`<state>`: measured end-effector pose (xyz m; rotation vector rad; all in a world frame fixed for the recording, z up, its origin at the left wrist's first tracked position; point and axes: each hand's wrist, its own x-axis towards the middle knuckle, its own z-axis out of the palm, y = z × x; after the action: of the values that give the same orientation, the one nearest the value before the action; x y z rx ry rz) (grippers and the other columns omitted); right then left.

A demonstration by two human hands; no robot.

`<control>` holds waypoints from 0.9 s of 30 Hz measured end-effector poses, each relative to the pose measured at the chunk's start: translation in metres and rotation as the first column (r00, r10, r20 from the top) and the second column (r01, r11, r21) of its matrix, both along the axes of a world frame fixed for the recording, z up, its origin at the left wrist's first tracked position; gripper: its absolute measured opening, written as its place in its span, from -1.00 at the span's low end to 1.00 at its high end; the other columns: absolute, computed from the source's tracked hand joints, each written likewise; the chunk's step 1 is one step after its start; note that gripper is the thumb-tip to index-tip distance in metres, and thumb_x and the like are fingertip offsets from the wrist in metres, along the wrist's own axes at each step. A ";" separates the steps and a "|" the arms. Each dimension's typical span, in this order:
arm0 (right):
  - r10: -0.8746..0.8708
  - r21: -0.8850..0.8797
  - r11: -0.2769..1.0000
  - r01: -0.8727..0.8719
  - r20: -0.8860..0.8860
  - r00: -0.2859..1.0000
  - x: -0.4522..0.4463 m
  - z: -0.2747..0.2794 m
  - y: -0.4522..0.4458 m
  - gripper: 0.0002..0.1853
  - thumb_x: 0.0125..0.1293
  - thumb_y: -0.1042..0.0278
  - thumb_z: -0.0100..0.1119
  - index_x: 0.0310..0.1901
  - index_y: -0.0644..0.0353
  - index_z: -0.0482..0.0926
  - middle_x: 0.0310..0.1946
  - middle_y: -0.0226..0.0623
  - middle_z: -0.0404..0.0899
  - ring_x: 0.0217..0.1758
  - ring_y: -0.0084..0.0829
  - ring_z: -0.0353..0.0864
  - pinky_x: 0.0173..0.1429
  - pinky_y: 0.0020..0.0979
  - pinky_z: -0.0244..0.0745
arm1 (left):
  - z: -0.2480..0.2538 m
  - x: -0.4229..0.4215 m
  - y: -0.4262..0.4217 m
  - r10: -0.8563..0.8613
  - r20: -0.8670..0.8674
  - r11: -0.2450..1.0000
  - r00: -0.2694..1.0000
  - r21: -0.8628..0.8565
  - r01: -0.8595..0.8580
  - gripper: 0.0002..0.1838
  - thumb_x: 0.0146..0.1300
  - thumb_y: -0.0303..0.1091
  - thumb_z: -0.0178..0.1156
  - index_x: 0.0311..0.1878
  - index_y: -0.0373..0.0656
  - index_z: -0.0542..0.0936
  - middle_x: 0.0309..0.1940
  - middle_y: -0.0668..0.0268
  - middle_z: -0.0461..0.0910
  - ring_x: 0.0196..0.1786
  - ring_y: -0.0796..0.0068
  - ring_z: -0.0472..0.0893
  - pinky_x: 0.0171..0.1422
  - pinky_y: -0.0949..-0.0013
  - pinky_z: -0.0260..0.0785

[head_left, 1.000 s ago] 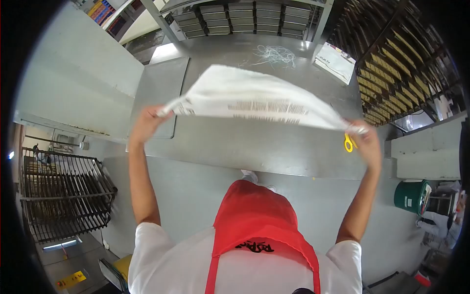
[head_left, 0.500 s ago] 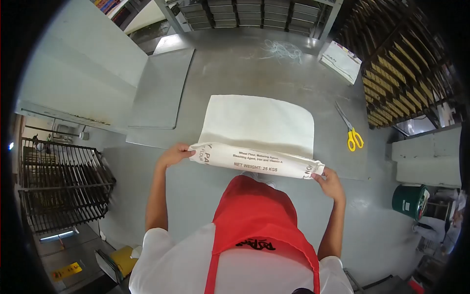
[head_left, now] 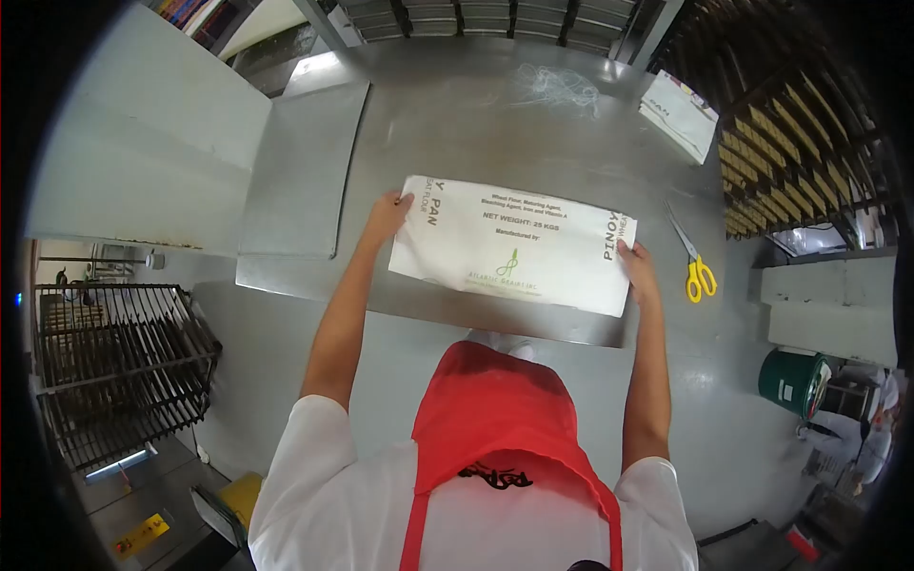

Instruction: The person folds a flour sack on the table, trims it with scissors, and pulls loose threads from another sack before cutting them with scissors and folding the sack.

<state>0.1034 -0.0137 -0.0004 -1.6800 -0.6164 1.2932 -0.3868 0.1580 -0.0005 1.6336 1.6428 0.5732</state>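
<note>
A white paper flour sack (head_left: 505,252), folded over with its printed side up, lies on the metal table (head_left: 428,114) near the front edge. Its print reads "NET WEIGHT: 25 KGS", with a green logo below. My left hand (head_left: 388,215) is closed on the sack's upper left corner. At the right edge, my right hand (head_left: 639,267) grips the sack between thumb and fingers. Yellow-handled scissors (head_left: 700,274) rest on the table just right of my right hand.
A stack of folded sacks (head_left: 680,114) sits at the back right, near a tangle of thread (head_left: 557,90). A flat metal sheet (head_left: 303,176) lies on the left. Racks (head_left: 124,366) stand at the left, and a green bucket (head_left: 792,381) at the right.
Both hands have moved forward, away from my body, carrying the sack's near edge over onto its far part. More of the printed face now shows, and the plain white face is covered.
</note>
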 end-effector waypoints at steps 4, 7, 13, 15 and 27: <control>0.012 -0.097 0.995 0.007 0.197 0.980 -0.010 0.025 -0.006 -0.54 0.45 0.00 0.18 -0.03 0.33 0.64 -0.26 -0.37 0.67 -0.26 -0.60 0.55 -0.10 -0.51 0.45 | 0.049 0.001 -0.028 0.188 0.165 0.919 0.968 -0.378 -0.114 -0.52 0.39 0.00 0.20 -0.10 -0.36 0.63 -0.37 0.22 0.69 -0.31 0.46 0.66 -0.25 0.34 0.48; 0.061 -0.130 0.991 -0.029 0.251 0.966 -0.011 0.028 -0.016 -0.50 0.43 -0.06 0.19 -0.10 0.35 0.67 -0.34 -0.38 0.68 -0.33 -0.62 0.51 -0.17 -0.52 0.43 | 0.064 -0.008 -0.061 -0.063 0.175 0.944 0.982 -0.308 0.116 -0.47 0.40 0.04 0.18 -0.07 -0.38 0.61 -0.32 0.21 0.72 -0.28 0.43 0.68 -0.23 0.35 0.49; 0.046 -0.088 0.996 -0.007 0.452 0.891 -0.019 0.007 -0.019 -0.53 0.47 0.01 0.13 -0.20 0.39 0.67 -0.47 -0.45 0.60 -0.43 -0.65 0.42 -0.28 -0.50 0.37 | 0.018 -0.006 -0.085 0.095 -0.153 0.995 0.984 0.006 -0.095 -0.66 0.43 -0.15 0.20 -0.09 -0.32 0.62 -0.38 0.29 0.70 -0.35 0.53 0.62 -0.28 0.36 0.44; -0.006 -0.016 1.000 0.017 0.501 0.865 -0.022 -0.001 -0.020 -0.54 0.47 0.02 0.12 -0.21 0.38 0.65 -0.52 -0.30 0.58 -0.47 -0.52 0.43 -0.28 -0.40 0.40 | 0.015 0.003 -0.085 0.233 -0.082 0.970 0.969 0.085 -0.226 -0.72 0.42 -0.23 0.22 -0.05 -0.30 0.61 -0.41 0.32 0.67 -0.38 0.56 0.57 -0.26 0.39 0.42; -0.085 0.061 0.996 0.060 0.803 0.590 -0.056 0.013 -0.023 -0.57 0.52 0.03 -0.02 -0.33 0.27 0.52 -0.48 0.06 0.60 -0.36 0.16 0.59 -0.28 -0.02 0.43 | 0.035 -0.001 -0.124 0.100 0.029 0.992 0.995 0.072 -0.102 -0.70 0.42 -0.24 0.18 -0.05 -0.35 0.57 -0.37 0.08 0.66 -0.32 0.37 0.60 -0.16 0.32 0.43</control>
<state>0.0478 -0.0367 0.0129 -2.2232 -1.0641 0.3637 -0.3882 0.0339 0.0341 1.5954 1.7111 0.7103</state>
